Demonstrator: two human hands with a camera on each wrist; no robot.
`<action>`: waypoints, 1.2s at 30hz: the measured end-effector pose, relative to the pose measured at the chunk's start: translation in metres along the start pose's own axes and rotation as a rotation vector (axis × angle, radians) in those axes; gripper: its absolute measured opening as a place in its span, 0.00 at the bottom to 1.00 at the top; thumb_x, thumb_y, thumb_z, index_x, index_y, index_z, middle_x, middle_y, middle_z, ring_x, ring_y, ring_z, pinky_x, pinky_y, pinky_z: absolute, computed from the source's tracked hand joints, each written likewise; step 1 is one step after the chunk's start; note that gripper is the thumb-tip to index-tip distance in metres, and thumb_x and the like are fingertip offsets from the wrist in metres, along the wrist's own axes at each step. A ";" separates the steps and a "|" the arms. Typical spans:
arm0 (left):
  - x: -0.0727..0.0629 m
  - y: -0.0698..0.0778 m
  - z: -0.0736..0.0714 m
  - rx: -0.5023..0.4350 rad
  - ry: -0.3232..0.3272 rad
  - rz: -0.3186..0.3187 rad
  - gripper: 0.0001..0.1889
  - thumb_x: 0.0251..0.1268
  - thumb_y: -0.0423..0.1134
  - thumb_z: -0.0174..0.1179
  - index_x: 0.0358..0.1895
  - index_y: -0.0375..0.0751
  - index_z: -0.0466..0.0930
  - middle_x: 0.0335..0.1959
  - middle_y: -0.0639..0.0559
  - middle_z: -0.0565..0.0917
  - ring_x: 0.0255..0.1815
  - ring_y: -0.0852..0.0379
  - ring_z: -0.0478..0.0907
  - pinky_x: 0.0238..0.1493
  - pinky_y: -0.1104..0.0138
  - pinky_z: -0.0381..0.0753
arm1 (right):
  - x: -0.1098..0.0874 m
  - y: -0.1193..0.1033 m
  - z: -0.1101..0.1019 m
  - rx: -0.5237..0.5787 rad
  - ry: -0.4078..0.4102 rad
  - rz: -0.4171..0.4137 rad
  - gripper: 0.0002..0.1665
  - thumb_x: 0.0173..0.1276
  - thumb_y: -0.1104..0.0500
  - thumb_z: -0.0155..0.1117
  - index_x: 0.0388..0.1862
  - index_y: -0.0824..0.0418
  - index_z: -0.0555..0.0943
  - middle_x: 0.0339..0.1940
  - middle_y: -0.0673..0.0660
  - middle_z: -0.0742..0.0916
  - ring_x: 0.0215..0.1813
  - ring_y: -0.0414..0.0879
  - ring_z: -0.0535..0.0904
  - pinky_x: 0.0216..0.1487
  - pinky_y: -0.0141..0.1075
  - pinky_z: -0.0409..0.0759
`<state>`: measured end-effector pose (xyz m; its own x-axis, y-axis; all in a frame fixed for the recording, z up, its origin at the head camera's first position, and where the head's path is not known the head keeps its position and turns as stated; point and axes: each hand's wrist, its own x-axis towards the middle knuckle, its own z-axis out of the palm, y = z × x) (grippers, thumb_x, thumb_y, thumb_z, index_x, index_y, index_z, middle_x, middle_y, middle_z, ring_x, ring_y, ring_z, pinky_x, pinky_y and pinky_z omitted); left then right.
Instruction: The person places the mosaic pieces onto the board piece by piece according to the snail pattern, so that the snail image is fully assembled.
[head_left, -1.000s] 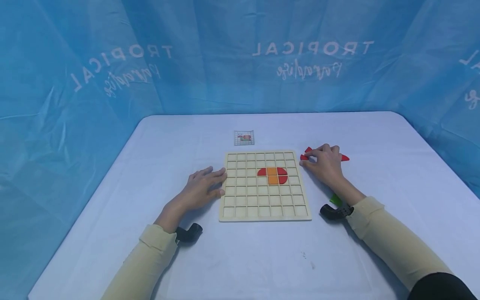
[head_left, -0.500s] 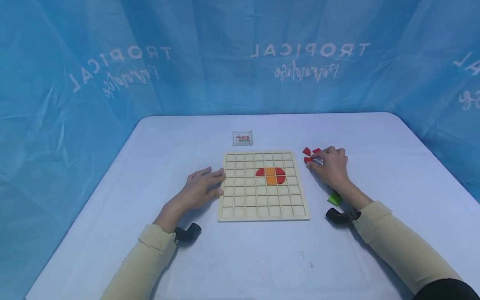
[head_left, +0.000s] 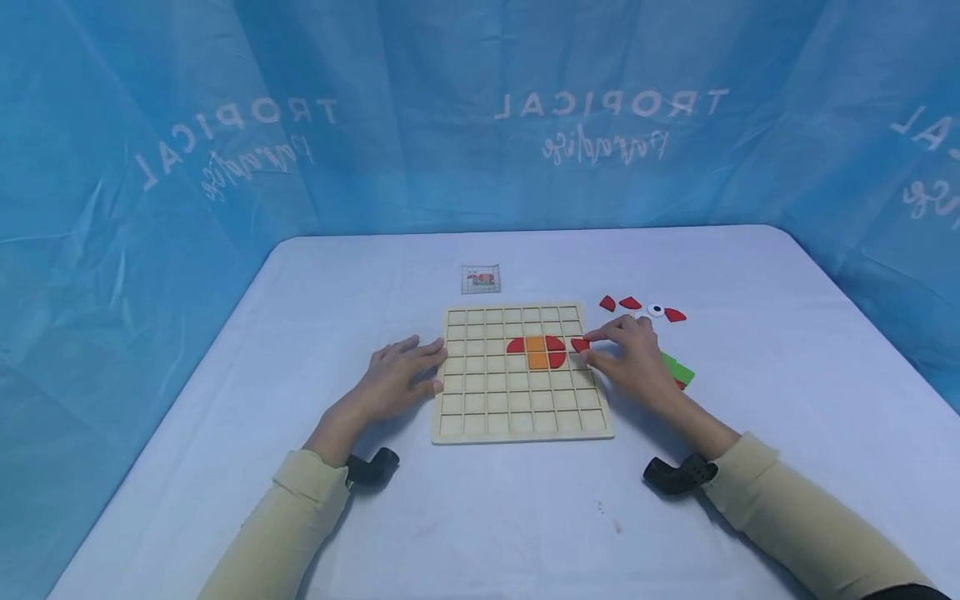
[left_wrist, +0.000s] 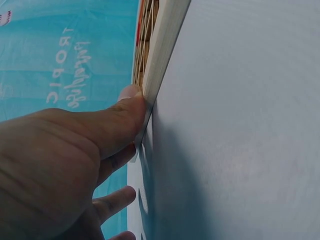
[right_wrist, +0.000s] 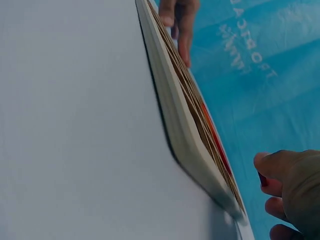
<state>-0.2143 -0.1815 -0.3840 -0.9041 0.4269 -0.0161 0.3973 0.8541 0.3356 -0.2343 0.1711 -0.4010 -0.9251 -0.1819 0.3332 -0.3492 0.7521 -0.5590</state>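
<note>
A wooden grid board [head_left: 475, 402] lies on the table, with orange square tiles [head_left: 537, 360] and red quarter-round tiles [head_left: 516, 345] set in its cells. Over the board's right side, my right hand [head_left: 632, 357] pinches a red quarter-round tile [head_left: 580, 344] between thumb and fingertips. In the right wrist view that red tile [right_wrist: 262, 179] shows only partly between thumb and finger. My left hand [head_left: 393, 379] touches the board's left edge with fingers extended. The left wrist view has its thumb [left_wrist: 122, 117] against the board's side [left_wrist: 167, 42].
Right of the board lie loose red tiles [head_left: 675, 315], a white tile with a black dot [head_left: 656, 310] and green tiles [head_left: 678, 369], partly behind the right arm. A small gridded picture card [head_left: 481, 279] lies beyond the board. Blue sheeting [head_left: 420, 167] hangs behind the white table.
My right hand has gone from the loose tiles leftward to the board, carrying a red tile. The white dotted tile and more green now show. My left hand stays put.
</note>
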 end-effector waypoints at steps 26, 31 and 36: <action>0.000 0.001 -0.002 -0.009 -0.016 -0.021 0.29 0.67 0.49 0.56 0.69 0.46 0.64 0.74 0.51 0.62 0.76 0.38 0.50 0.70 0.38 0.50 | 0.015 -0.053 0.055 -0.053 -0.052 -0.153 0.14 0.54 0.52 0.73 0.38 0.57 0.87 0.40 0.56 0.82 0.47 0.52 0.68 0.48 0.47 0.65; 0.001 0.001 -0.002 -0.010 -0.008 -0.012 0.29 0.66 0.48 0.56 0.69 0.46 0.64 0.73 0.51 0.62 0.76 0.38 0.51 0.70 0.38 0.49 | 0.017 -0.054 0.057 -0.090 -0.052 -0.145 0.14 0.54 0.52 0.73 0.39 0.56 0.87 0.42 0.56 0.81 0.47 0.52 0.67 0.49 0.46 0.65; 0.001 0.000 -0.001 -0.016 -0.008 -0.012 0.29 0.66 0.48 0.56 0.69 0.46 0.64 0.73 0.51 0.62 0.76 0.38 0.51 0.70 0.38 0.49 | 0.017 -0.054 0.058 -0.101 -0.048 -0.136 0.15 0.54 0.52 0.74 0.39 0.56 0.87 0.42 0.56 0.81 0.48 0.52 0.67 0.50 0.47 0.66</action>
<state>-0.2153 -0.1818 -0.3827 -0.9076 0.4190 -0.0273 0.3838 0.8542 0.3508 -0.2399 0.0908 -0.4090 -0.8775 -0.3145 0.3622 -0.4569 0.7778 -0.4316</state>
